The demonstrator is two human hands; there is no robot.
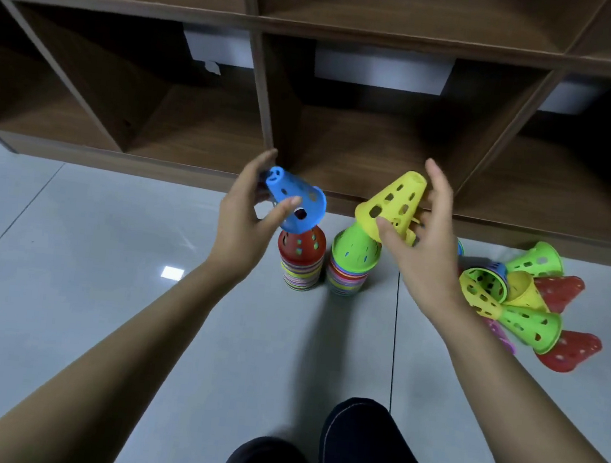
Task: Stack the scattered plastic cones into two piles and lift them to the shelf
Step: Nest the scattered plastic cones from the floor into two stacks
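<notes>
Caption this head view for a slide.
Left hand holds blue cone over left pile; right hand, yellow cone over right pile.

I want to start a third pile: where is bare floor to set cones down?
Bare floor lies left of the red-topped stack and between the stacks and the knees. Crowded: loose cones heaped right of the green-topped stack.

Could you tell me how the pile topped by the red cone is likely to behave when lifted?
The red-topped pile is probably light, being thin perforated plastic. Tall on a narrow base, it may tip if pushed near the top. Gripped only by the top cone, the nested cones might separate.
</notes>
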